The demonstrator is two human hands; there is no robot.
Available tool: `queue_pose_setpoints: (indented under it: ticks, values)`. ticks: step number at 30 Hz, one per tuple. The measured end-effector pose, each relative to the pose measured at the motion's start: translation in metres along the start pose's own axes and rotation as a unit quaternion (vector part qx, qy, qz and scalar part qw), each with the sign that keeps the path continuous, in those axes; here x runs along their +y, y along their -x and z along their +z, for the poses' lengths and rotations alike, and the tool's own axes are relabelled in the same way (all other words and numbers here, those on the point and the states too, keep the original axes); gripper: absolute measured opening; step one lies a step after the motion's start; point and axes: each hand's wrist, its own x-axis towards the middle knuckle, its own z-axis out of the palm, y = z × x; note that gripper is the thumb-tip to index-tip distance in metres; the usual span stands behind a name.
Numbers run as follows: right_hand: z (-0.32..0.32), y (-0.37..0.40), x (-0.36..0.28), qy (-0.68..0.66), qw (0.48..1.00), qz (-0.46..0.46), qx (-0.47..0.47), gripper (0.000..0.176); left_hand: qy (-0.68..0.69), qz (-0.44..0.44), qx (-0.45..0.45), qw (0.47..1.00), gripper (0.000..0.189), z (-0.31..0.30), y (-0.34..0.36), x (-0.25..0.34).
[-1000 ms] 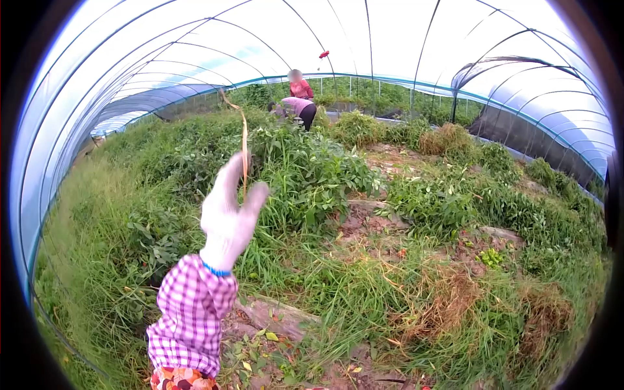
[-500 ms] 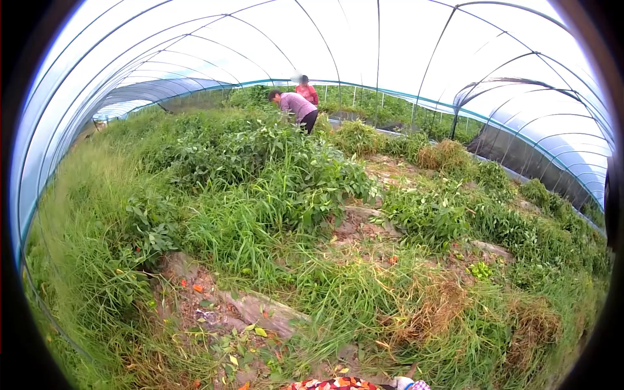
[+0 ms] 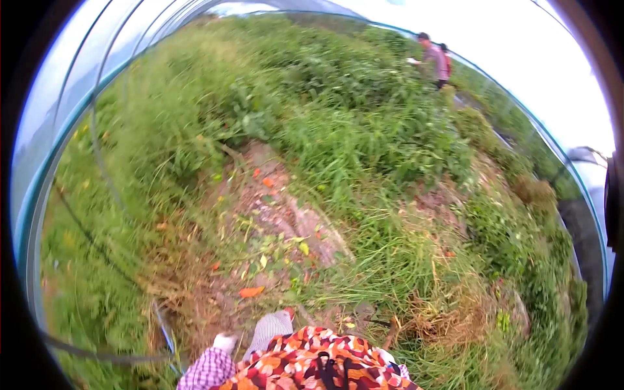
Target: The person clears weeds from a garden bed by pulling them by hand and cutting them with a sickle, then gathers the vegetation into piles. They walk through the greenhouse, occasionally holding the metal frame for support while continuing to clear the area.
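My left hand (image 3: 225, 342), in a white glove with a purple checked sleeve (image 3: 207, 370), hangs low beside my striped trouser leg (image 3: 269, 331). Its fingers are too blurred to make out, and nothing shows in it. My right hand (image 3: 386, 355) is mostly hidden at the edge of my patterned apron (image 3: 312, 361). From it rises the brown handle of a wooden-handled tool (image 3: 392, 333), with a thin dark part reaching left at its top. An orange-red pepper (image 3: 251, 292) lies on the ground ahead of my leg.
Smaller red peppers (image 3: 268, 182) and yellow leaves lie on the bare soil strip (image 3: 305, 224). Tall grass and leafy plants (image 3: 338, 130) stand ahead. Dry weeds (image 3: 455, 318) lie at right. The tunnel frame (image 3: 71, 130) curves along the left. Two people (image 3: 437, 62) stand far off.
The view has tipped down and swung left, so my apron, leg and left hand now show. The far people appear further right; the one in front stands more upright.
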Motion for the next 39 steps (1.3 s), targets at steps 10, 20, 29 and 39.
queue_pose_setpoints:
  ticks: [10,20,29,39]
  values:
    - [-0.042,-0.047,-0.016,0.053,0.982,0.021,-0.181,0.033,-0.108,-0.128,0.052,0.984,0.034,0.006,0.092,-0.133]
    - [-0.026,-0.057,-0.012,0.086,0.979,-0.123,-0.136,0.035,0.113,-0.220,0.135,0.960,0.036,-0.006,0.153,-0.089]
    - [-0.003,-0.093,-0.018,-0.079,0.975,0.059,-0.197,0.034,0.064,-0.020,0.531,0.845,0.090,-0.152,0.212,0.056]
    - [0.004,-0.105,-0.016,0.001,0.983,-0.047,-0.177,0.032,0.392,0.375,0.511,0.667,0.079,-0.322,0.220,0.197]
